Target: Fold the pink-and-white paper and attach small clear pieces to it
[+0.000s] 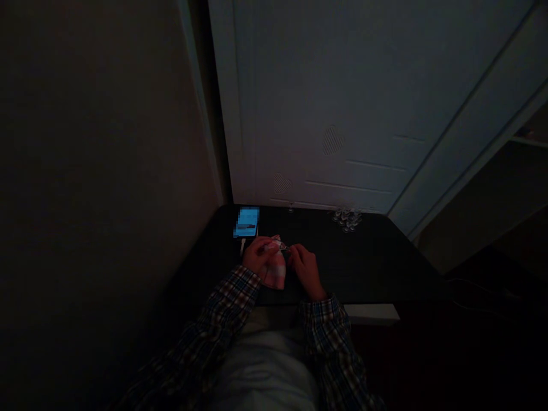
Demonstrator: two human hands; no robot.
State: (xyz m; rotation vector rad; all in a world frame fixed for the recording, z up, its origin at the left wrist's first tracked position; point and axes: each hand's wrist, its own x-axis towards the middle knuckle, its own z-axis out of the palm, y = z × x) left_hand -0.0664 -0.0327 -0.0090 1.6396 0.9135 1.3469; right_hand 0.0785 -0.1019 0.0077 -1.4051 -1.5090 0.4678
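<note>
The light is dim. My left hand [256, 255] is closed on a small pink and white checked cloth piece [274, 271], which hangs over the dark table in front of me. At the top edge of the cloth, the fingers of my right hand [303, 264] pinch a small shiny piece [284, 248]. It is too small and dark to tell its kind. Farther back on the right lies a pile of small, shiny, clear round pieces [347, 218]. A single similar piece [291, 209] stands alone near the back edge.
A phone [247, 221] with a lit screen lies at the back left of the dark table [363, 262], with a white cable end [242, 246] beside it. Behind rises a white panel [308, 85] with heart shapes. A white box-like edge [372, 313] shows below the table's front.
</note>
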